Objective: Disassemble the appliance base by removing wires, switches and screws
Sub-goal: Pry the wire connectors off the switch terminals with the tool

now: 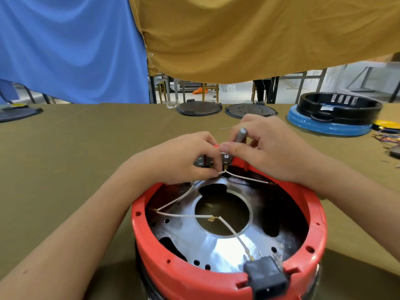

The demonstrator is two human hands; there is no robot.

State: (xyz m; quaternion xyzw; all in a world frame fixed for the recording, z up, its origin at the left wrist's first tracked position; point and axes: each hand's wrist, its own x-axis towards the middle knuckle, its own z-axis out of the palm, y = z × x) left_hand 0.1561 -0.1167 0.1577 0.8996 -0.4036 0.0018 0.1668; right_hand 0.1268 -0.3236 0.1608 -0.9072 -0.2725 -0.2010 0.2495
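Note:
A red appliance base [151, 252] lies upside down in front of me, its shiny metal plate [216, 245] exposed. White wires [184, 215] run across the plate to a black power socket [267, 278] at the near rim. At the far rim sits a metal switch block [225, 159]. My left hand [186, 156] pinches a white wire end beside that block. My right hand [264, 148] grips a grey tool handle [240, 135] pointed down at the block; its tip is hidden.
Two dark round lids [199, 108] [251, 110] lie at the table's far edge. A black ring on a blue base [331, 124] stands far right, with loose coloured wires [387, 139] beside it. Another dark part [19, 113] sits far left. Blue and yellow cloths hang behind.

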